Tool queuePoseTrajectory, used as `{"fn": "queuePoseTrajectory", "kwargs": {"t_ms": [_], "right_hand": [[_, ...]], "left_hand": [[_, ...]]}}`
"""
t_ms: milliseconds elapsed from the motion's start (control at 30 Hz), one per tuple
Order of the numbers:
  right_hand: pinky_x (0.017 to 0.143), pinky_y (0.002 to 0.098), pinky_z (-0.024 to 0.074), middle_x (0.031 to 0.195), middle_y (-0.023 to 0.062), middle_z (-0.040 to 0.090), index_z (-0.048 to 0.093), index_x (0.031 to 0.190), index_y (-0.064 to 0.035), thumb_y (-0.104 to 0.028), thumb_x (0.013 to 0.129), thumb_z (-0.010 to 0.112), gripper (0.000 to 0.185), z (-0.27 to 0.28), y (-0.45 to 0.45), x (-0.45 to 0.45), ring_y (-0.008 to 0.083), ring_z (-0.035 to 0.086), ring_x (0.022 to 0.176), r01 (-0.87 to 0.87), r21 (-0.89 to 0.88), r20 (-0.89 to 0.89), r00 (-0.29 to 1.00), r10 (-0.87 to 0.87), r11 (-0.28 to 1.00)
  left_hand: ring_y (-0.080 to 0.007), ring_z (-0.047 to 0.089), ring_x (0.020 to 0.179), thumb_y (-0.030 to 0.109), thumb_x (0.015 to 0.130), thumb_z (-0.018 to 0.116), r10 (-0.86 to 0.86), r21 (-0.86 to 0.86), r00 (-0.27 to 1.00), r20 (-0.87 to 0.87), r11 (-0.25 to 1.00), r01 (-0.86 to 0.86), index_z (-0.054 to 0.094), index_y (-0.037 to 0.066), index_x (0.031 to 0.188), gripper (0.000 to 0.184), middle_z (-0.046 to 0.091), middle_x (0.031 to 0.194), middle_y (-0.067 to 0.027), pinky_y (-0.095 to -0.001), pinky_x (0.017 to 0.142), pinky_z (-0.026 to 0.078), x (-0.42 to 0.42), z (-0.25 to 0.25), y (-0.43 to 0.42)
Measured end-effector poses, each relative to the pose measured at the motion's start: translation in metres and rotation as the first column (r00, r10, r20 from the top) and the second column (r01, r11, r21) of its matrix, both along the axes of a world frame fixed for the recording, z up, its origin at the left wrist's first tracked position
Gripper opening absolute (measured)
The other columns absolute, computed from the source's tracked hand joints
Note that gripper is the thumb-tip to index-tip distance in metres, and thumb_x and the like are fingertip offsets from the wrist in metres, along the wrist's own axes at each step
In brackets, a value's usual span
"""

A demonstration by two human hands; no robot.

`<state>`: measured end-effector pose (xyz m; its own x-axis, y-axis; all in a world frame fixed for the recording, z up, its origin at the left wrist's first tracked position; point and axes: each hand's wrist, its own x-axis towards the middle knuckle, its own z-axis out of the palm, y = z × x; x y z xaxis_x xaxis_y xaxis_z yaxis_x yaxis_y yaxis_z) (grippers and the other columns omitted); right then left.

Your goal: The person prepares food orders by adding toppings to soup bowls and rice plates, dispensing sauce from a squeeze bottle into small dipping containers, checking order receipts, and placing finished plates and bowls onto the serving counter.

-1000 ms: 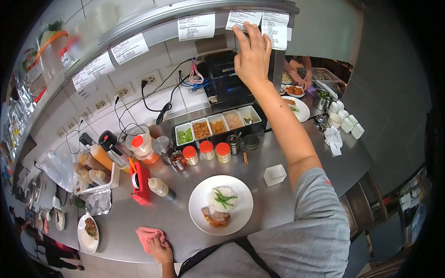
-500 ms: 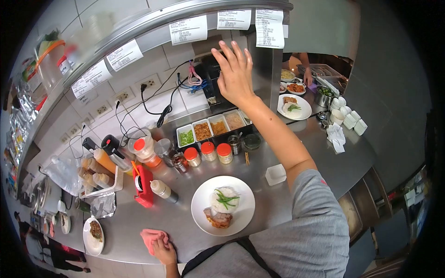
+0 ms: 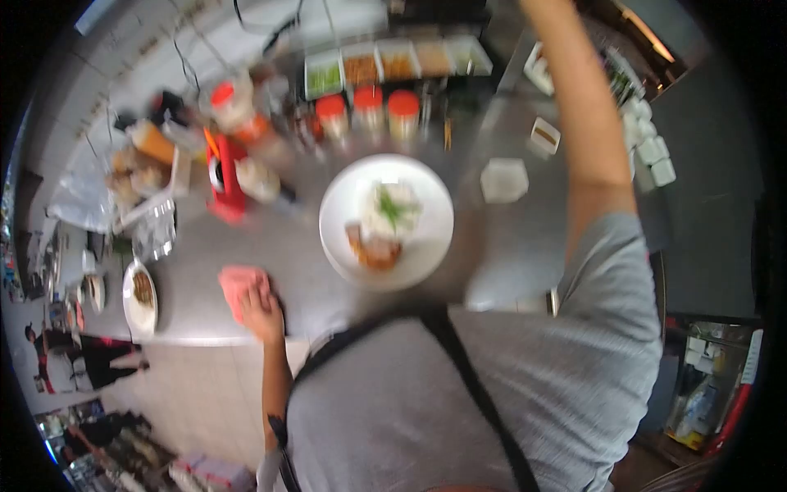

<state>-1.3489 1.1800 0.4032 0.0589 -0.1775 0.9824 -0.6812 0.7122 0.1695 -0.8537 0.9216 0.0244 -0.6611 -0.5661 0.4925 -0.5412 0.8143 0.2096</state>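
My left hand (image 3: 262,313) rests on the steel counter, its fingers closed over a folded pink cloth (image 3: 239,289). My right arm stretches up past the top edge, so the hand itself is out of sight; only the forearm (image 3: 584,98) shows. Between my arms stands a round white plate (image 3: 434,246). It carries a mound of rice (image 3: 379,215) topped with green strips (image 3: 395,205), and a browned piece of sliced meat (image 3: 374,249) sits beside the rice. The view is blurred by motion.
Red-lidded jars (image 3: 403,115) stand behind the plate, below a row of topping trays (image 3: 361,74). A squeeze bottle (image 3: 258,180) and red holder (image 3: 226,184) are left. White dishes (image 3: 503,180) lie right. An oval plate (image 3: 141,316) sits far left.
The view has tilted downward, and the paper slips overhead have gone from sight. My right hand has passed out of the top of the picture. My left hand stays on the cloth.
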Motion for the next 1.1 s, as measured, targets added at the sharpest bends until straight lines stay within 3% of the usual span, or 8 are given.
{"fn": "queuePoseTrajectory", "kwargs": {"t_ms": [100,167,433,533,633,833,967,1100], "right_hand": [[0.105,0.0535,0.0257,0.137,0.0179,0.042,0.047,0.135,-0.0121,-0.006,0.072,0.06,0.065,-0.001,-0.002,-0.012,0.0401,0.036,0.128,0.076,-0.002,0.118,0.99,-0.075,0.997],[0.105,0.0508,0.0272,0.136,0.0162,0.042,0.046,0.135,-0.0115,-0.003,0.07,0.06,0.067,0.012,-0.003,-0.01,0.0383,0.036,0.127,-0.067,-0.001,-0.008,0.998,0.067,0.998],[0.105,0.0477,0.0286,0.133,0.014,0.043,0.046,0.133,-0.0079,0.004,0.067,0.059,0.068,0.027,-0.022,-0.012,0.0343,0.039,0.124,-0.138,-0.06,-0.007,0.99,0.137,0.989],[0.103,0.0464,0.0294,0.131,0.0131,0.044,0.048,0.129,-0.0077,0.005,0.065,0.059,0.066,0.031,-0.023,-0.013,0.0335,0.041,0.122,-0.159,-0.098,-0.026,0.987,0.157,0.982],[0.102,0.0459,0.0298,0.128,0.0126,0.046,0.051,0.125,-0.0067,0.005,0.064,0.06,0.063,0.035,-0.023,-0.014,0.0325,0.043,0.119,-0.148,-0.123,-0.025,0.989,0.147,0.981],[0.1,0.0472,0.0291,0.129,0.014,0.044,0.056,0.12,-0.0089,0.005,0.064,0.06,0.058,0.039,-0.037,0.006,0.0335,0.04,0.119,-0.059,-0.112,0.016,0.998,0.061,0.992],[0.1,0.049,0.0289,0.131,0.0146,0.041,0.059,0.118,-0.0209,0.004,0.064,0.062,0.06,0.036,-0.032,-0.001,0.0372,0.037,0.121,-0.168,-0.146,0.064,0.982,0.178,0.975],[0.102,0.0506,0.0289,0.132,0.015,0.041,0.059,0.118,-0.0209,0.004,0.064,0.062,0.06,0.038,-0.028,-0.007,0.0394,0.035,0.123,-0.131,-0.09,0.076,0.988,0.138,0.987]], "left_hand": [[-0.0418,0.054,0.102,0.01,0.076,0.061,-0.031,0.025,0.994,-0.107,0.999,0.034,0.059,0.002,0.118,0.043,0.059,0.106,-0.0217,-0.0493,0.09,0.043,0.0,-0.004,-0.003],[-0.0427,0.052,0.098,0.01,0.072,0.061,-0.018,0.046,0.998,-0.067,0.999,0.021,0.06,0.003,0.113,0.042,0.058,0.101,-0.0211,-0.0496,0.088,0.043,0.001,0.003,-0.002],[-0.0393,0.052,0.1,0.006,0.071,0.062,0.088,0.182,0.996,-0.02,0.98,-0.083,0.061,0.007,0.11,0.039,0.056,0.099,-0.017,-0.0474,0.088,0.043,-0.001,0.018,0.008],[-0.041,0.052,0.093,0.009,0.069,0.062,0.041,0.096,0.998,-0.041,0.995,-0.037,0.06,0.006,0.114,0.046,0.055,0.095,-0.0178,-0.0493,0.083,0.043,0.001,0.007,0.001],[-0.0394,0.052,0.097,0.006,0.07,0.063,0.058,0.075,0.998,-0.035,0.996,-0.055,0.061,0.006,0.106,0.037,0.056,0.098,-0.0169,-0.0471,0.084,0.043,0.0,0.009,0.004],[-0.0401,0.053,0.095,0.006,0.072,0.061,0.068,0.096,0.997,-0.036,0.993,-0.064,0.061,0.005,0.106,0.034,0.056,0.097,-0.0176,-0.0476,0.084,0.043,-0.002,0.012,0.007],[-0.0404,0.053,0.095,0.006,0.073,0.06,0.068,0.114,0.997,-0.032,0.991,-0.064,0.061,0.005,0.106,0.033,0.057,0.097,-0.0179,-0.0478,0.085,0.043,-0.004,0.019,0.009],[-0.0406,0.053,0.096,0.005,0.073,0.06,0.048,0.122,0.998,-0.037,0.992,-0.043,0.062,0.006,0.11,0.036,0.057,0.097,-0.0179,-0.0476,0.087,0.042,-0.003,0.018,0.007]]}}
